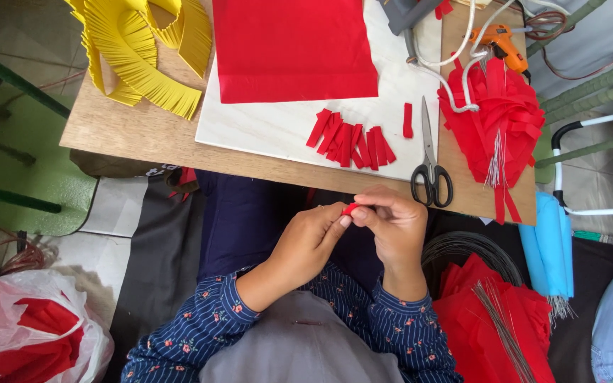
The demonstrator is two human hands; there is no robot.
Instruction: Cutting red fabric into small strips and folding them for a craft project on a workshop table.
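Both hands meet over your lap, just below the surface [143,135] edge. Your left hand [306,245] and right hand [395,230] pinch 1 small red strip [350,208] between thumb and fingertips; only its tip shows, the rest is hidden in the grip.

Risks as they look now:
- Strip is tiny and thin; a loosened pinch would likely drop it into the dark fabric on your lap.
- Scissors [431,167] lie near your right hand with black handles at the surface edge; a knock from that wrist could send them off.
- Orange glue gun [499,44] sits among white cords beside the red fringed bundle [494,113]; whether it is hot cannot be told.

Materials:
- Cut red strips [352,142], short, flat, overlapping in a row on the white board [278,124].
- Red sheet [292,50], smooth, matte, rectangular.
- Yellow fringed strips [140,53], curled, finely slit along 1 edge.
- Thin grey wires [501,326] lie across red sheets beside your right knee, stiff and straight.
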